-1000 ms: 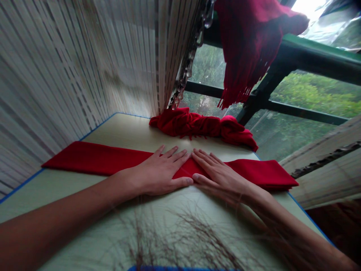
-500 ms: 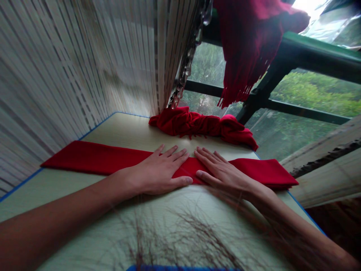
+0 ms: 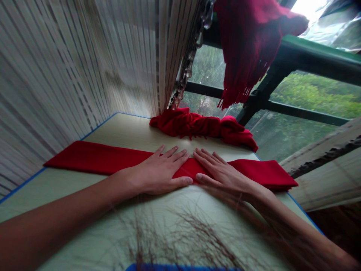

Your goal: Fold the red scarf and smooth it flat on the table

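Note:
A long red scarf [image 3: 93, 160], folded into a flat band, lies across a pale table [image 3: 84, 226] from left to right. My left hand [image 3: 158, 173] rests flat on the band's middle with fingers stretched out. My right hand [image 3: 222, 175] lies flat beside it on the same band, fingers spread, thumb near the left thumb. Both palms press on the cloth and grip nothing.
A second red scarf [image 3: 203, 126] lies bunched at the table's far edge. A third red scarf [image 3: 248, 45] with fringe hangs from a green rail [image 3: 318, 56] above. Slatted blinds [image 3: 70, 75] stand to the left, a window behind. Strands of hair hang low in view.
Almost nothing: my right hand slid slightly right along the scarf and came back a little. My left hand stayed in place.

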